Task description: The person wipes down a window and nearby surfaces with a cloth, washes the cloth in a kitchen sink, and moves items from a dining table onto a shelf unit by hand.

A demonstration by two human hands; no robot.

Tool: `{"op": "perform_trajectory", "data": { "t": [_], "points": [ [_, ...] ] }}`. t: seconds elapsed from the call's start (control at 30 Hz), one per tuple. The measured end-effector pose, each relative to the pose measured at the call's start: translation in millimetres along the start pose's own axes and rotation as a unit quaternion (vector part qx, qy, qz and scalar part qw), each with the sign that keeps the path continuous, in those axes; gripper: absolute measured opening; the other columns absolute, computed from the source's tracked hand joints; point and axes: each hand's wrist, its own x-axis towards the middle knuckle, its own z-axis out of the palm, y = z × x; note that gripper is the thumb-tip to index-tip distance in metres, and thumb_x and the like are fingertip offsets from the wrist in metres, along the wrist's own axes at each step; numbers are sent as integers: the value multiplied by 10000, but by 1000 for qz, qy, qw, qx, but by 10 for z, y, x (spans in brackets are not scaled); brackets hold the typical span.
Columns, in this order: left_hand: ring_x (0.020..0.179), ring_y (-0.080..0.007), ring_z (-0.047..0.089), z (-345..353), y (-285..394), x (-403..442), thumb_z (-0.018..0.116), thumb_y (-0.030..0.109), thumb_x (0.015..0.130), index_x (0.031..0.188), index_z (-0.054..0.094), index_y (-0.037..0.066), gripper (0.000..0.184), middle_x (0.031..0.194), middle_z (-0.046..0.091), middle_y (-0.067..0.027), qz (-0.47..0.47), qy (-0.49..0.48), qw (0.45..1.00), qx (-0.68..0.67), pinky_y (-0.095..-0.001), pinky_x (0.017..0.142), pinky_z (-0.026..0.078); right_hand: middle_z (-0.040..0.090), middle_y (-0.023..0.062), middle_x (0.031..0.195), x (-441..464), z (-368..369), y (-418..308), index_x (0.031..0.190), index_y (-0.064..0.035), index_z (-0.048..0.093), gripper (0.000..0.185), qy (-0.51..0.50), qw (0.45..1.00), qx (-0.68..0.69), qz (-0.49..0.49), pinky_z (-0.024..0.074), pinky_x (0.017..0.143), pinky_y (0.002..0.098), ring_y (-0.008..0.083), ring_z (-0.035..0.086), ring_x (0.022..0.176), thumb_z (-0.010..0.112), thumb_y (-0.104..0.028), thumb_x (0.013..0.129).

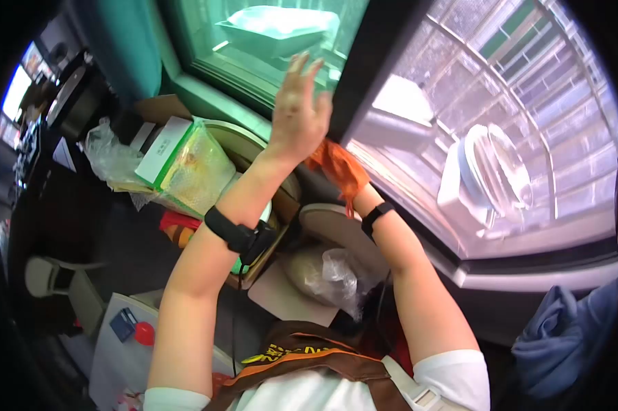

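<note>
My left hand point(299, 113) is raised in front of the green-tinted window pane point(254, 61), fingers stretched out and apart, holding nothing. It is near the dark window frame point(364, 61); whether it touches the glass I cannot tell. Just below and to its right, my right hand is covered by an orange cloth point(342, 171), which hangs down at the wrist. The cloth hides the fingers, and it lies by the lower part of the window frame. A black strap with a device point(237, 233) sits on my left forearm, and a black band point(377, 218) on my right wrist.
A cardboard box with bubble-wrapped goods point(192, 164) stands left of my arms. Below the window are a chair point(292, 294) and a clear plastic bag point(340, 274). Outside the open window are metal bars point(508, 82) and a white outdoor unit point(480, 178). Blue fabric point(562, 335) lies right.
</note>
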Motion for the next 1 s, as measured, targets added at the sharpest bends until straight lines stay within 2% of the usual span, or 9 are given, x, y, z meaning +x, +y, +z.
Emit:
{"op": "perform_trajectory", "data": {
  "t": [0.03, 0.07, 0.13, 0.2, 0.3, 0.5, 0.7, 0.83, 1.0],
  "points": [
    [1302, -473, 274, 181, 187, -32, 534, 219, 879, 1355, 311, -32, 583, 1386, 289, -323, 21, -31, 999, 10, -530, 1059, 253, 627, 101, 1019, -141, -72, -22, 1143, -111, 554, 376, -68, 989, -39, 123, 524, 592, 422, 285, 617, 843, 491, -384, 892],
    [1323, -503, 193, 394, 312, -1, 557, 342, 882, 1403, 177, -53, 757, 1390, 205, -387, 9, -66, 997, 45, -578, 1049, 231, 592, 132, 1150, -303, -107, 49, 1239, -155, 500, 446, -46, 989, -6, 138, 542, 537, 397, 293, 629, 875, 505, -412, 875],
    [1343, -507, 121, 855, 297, 9, 558, 443, 859, 1412, 109, -76, 881, 1387, 160, -414, 3, -2, 997, 77, -606, 1044, 214, 592, 124, 1086, -442, -128, 371, 1159, -120, 525, 402, -17, 972, 71, 224, 528, 509, 390, 275, 620, 846, 509, -392, 864],
    [1351, -507, 84, 939, 208, -50, 514, 520, 859, 1407, 58, -96, 942, 1401, 123, -410, -8, 6, 983, 181, -614, 1042, 210, 557, 136, 1182, -844, -430, 31, 1239, -97, 503, 469, -93, 982, 67, 150, 538, 737, 432, 278, 568, 1057, 558, -313, 826],
    [1361, -497, 45, 867, 47, -78, 374, 607, 885, 1396, 0, -113, 959, 1424, 52, -394, -41, -6, 979, 201, -614, 1045, 208, 495, 120, 1269, -1293, -584, 840, 1303, -100, 444, 564, -61, 985, -40, 155, 468, 873, 405, 263, 496, 1156, 603, -257, 785],
    [1370, -469, 53, 946, 19, -63, 306, 592, 912, 1396, 1, -113, 908, 1439, 26, -373, -24, 15, 994, 103, -587, 1064, 201, 510, 132, 1255, -2181, -902, 1516, 1278, -66, 469, 532, -43, 968, -180, 172, 429, 913, 386, 255, 497, 1150, 599, -265, 803],
    [1375, -460, 40, 1018, -52, -108, 320, 569, 919, 1383, 19, -146, 903, 1443, 29, -366, -16, 28, 997, 65, -569, 1085, 155, 524, 143, 1241, -2056, -791, 1647, 1254, -31, 493, 507, -8, 975, -183, 122, 390, 953, 367, 248, 498, 1144, 595, -272, 820],
    [1380, -452, 31, 1071, -58, -106, 330, 575, 916, 1383, 21, -154, 919, 1460, 36, -347, -18, 43, 999, 19, -529, 1110, 79, 534, 151, 1232, -1655, -607, 1657, 1238, -9, 509, 494, 30, 993, -98, 61, 365, 979, 354, 243, 499, 1140, 592, -278, 832],
    [1319, -509, 175, 1118, -112, -145, 278, 555, 935, 1379, 42, -153, 868, 1430, 115, -374, 13, 81, 989, 120, -517, 1086, 189, 546, 161, 1220, -1636, -684, 1844, 1217, 20, 529, 484, 56, 983, 167, 47, 332, 1012, 338, 236, 500, 1136, 589, -284, 846]
  ]
}}
